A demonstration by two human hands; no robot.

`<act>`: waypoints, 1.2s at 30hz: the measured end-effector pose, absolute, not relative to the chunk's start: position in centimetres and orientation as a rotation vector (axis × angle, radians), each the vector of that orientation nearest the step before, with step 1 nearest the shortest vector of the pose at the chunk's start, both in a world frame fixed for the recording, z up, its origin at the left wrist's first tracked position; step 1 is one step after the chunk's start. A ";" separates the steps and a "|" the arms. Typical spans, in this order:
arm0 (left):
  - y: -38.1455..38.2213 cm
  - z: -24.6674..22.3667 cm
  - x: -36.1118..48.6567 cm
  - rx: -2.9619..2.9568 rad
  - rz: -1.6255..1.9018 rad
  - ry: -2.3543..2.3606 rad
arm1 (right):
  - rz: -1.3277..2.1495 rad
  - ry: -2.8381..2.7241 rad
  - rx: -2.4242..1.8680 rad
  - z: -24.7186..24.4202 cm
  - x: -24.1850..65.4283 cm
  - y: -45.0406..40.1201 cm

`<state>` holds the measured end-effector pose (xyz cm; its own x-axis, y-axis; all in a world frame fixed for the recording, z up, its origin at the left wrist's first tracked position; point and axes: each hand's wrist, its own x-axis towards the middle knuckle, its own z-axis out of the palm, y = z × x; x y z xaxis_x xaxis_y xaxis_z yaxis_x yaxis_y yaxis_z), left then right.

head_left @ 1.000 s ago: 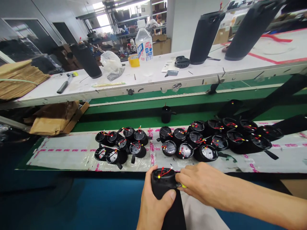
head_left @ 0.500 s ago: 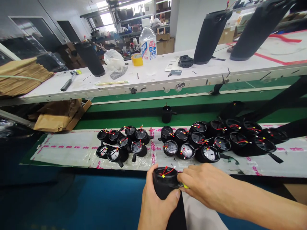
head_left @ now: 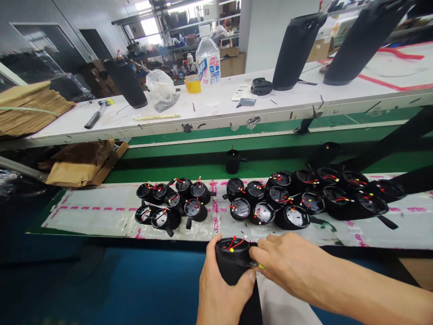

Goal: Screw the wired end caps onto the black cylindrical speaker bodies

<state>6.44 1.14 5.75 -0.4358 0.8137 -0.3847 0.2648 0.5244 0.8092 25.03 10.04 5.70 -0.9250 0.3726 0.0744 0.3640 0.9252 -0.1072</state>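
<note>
My left hand (head_left: 223, 289) is wrapped around a black, cloth-covered speaker cylinder (head_left: 232, 268), held upright at the front edge of the bench. Red wires with small yellow and white connectors poke out of its open top. My right hand (head_left: 282, 259) is closed at the cylinder's right rim, against the black strap there. A bit of a small tool with a yellow part (head_left: 260, 266) shows beneath its fingers; the rest of the tool is hidden in the grip.
Several similar open cylinders (head_left: 162, 217) stand on the film-covered bench (head_left: 91, 210), and more (head_left: 297, 216) to the right. Above runs a white shelf (head_left: 203, 106) with a hammer (head_left: 96, 115), a plastic bottle (head_left: 208, 58), yellow tape (head_left: 193, 84) and tall cylinders (head_left: 294, 52).
Both hands stay at the cylinder's top with almost the same grip. My right hand has shifted very slightly downward; the view has moved a touch.
</note>
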 end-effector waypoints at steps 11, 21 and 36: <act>0.9 4.4 5.3 0.877 0.983 1.786 | 0.473 -2.917 -0.639 5.6 25.1 11.0; 1.0 3.6 3.8 0.696 1.056 1.422 | 0.528 -2.865 -0.756 6.7 24.5 11.6; 1.5 5.5 4.9 0.862 0.987 1.667 | 0.288 -2.946 -0.603 6.8 24.5 11.5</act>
